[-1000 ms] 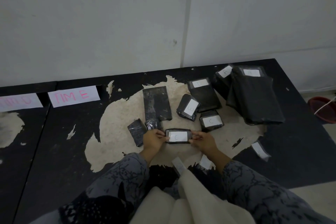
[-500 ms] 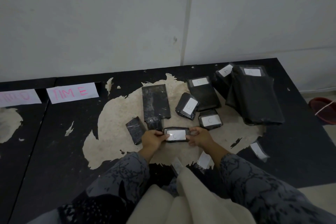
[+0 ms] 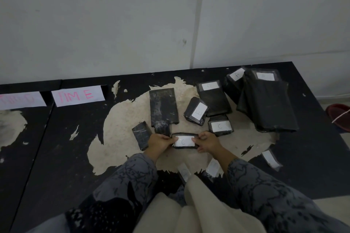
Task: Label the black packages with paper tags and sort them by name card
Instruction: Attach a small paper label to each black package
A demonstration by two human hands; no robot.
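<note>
Head view shows a small black package (image 3: 184, 141) lying on the worn pale patch of the table (image 3: 56, 147), just in front of the person, with a white paper tag (image 3: 184, 141) marked "C" on its top face. Its long axis runs from 9 o'clock to 3 o'clock, so one short end points at each hand. The left hand (image 3: 160, 142) pinches the 9 o'clock end, fingers curled and the thumb tip resting on the edge of the tag; the right hand (image 3: 207, 142) pinches the 3 o'clock end in the same way. Both hands are equally near, and I judge that they press the tag flat. Another package with a "C" tag (image 3: 220, 126) lies close by at about 1 o'clock from the held one, not touching it. The name card (image 3: 78, 95) with pink letters lies well apart at about 10 o'clock, so for carrying toward that side the left hand is the better placed.
</note>
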